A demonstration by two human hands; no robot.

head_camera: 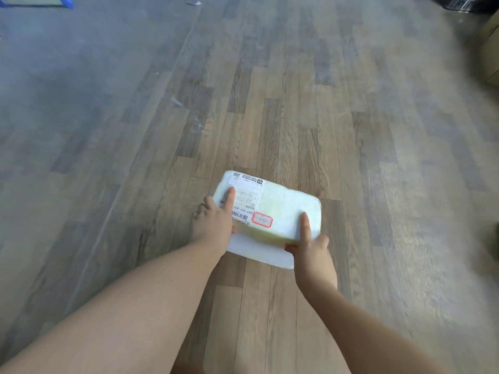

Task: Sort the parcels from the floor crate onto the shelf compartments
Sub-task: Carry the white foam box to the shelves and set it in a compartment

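A white padded parcel (280,209) with a shipping label and a red-outlined sticker is held out in front of me above the wooden floor. My left hand (213,222) grips its left end, thumb lying on the label. My right hand (310,247) grips the near right corner, thumb on top and fingers underneath. A flat white flap of the parcel hangs below the near edge. Neither the floor crate nor the shelf compartments appear in this view.
Wood-pattern floor (324,117) fills the view, with a grey floor area (67,90) to the left. A blue frame (35,2) sits at the top left corner. Cardboard boxes (491,55) and a dark object (464,2) stand at the right edge.
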